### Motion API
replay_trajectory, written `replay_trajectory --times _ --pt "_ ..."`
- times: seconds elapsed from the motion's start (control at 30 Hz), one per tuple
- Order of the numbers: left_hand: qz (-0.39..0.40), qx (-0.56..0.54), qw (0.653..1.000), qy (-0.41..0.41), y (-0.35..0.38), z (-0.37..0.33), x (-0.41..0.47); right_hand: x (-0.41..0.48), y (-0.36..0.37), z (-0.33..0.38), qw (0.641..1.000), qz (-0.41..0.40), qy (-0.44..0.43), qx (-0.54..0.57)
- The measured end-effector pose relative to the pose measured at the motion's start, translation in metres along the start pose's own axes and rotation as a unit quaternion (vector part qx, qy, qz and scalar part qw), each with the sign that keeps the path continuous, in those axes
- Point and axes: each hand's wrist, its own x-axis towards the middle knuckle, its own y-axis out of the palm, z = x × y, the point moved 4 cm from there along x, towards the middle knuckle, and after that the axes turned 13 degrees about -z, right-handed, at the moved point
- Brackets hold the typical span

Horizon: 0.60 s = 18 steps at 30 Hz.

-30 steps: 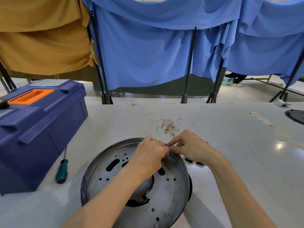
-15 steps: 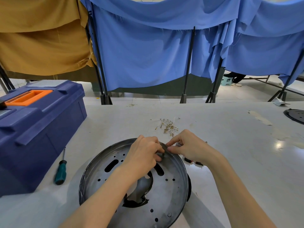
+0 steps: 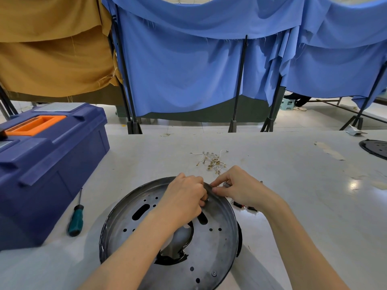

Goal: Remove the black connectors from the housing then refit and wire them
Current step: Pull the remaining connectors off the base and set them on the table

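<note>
Gripping the far rim of the round metal housing [image 3: 217,237] on the white table [image 3: 303,195], left hand [image 3: 184,197] curled inside, right hand [image 3: 240,189] pinching outside, black connectors [image 3: 244,206] lying just right, screwdriver [image 3: 75,218] beside toolbox [image 3: 46,164].

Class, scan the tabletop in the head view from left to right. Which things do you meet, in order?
toolbox → screwdriver → round metal housing → black disc
</note>
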Motion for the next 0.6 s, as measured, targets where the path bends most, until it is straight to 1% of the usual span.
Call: replay_trajectory --times 0.13,0.3,0.6 --pt "0.021 0.008 1.000 0.002 -0.003 -0.002 0.002 0.000 0.000 0.000 1.000 0.004 -0.002 -0.001" --pt "0.038 0.034 0.998 0.025 -0.001 -0.006 0.002 -0.001 0.000 0.000 1.000 -0.004 -0.008 -0.004" --pt "0.056 -0.089 0.992 -0.064 0.000 0.011 0.000 0.000 0.001 -0.001 1.000 -0.010 0.001 0.010"
